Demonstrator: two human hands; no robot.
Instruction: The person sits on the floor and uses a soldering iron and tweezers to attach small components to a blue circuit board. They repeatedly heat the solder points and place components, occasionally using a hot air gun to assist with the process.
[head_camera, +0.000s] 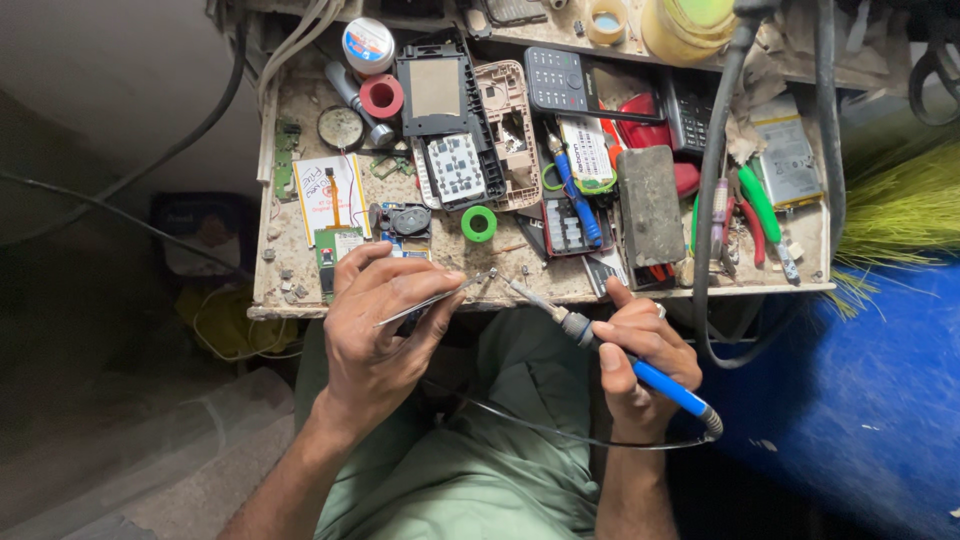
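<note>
We see the tips of the tweezers (432, 300) and the soldering iron (610, 352) meet over the near edge of the bench (520, 283), just ahead of both hands, at a spot too small for us to make out what lies there. The left hand (380, 320) is closed around the tweezers, fingers curled and thumb pressing, wrist bent inward so the points reach rightward. The right hand (640, 365) is wrapped around the iron's blue handle like a pen, tip slanting up and left, likely for fine control; its cord (540, 430) loops back under both wrists. Just beyond the left hand's fingers lies a small circuit board (335, 250), and beyond the meeting tips a green ring (479, 223). Farther out sit opened phone shells (470, 130).
</note>
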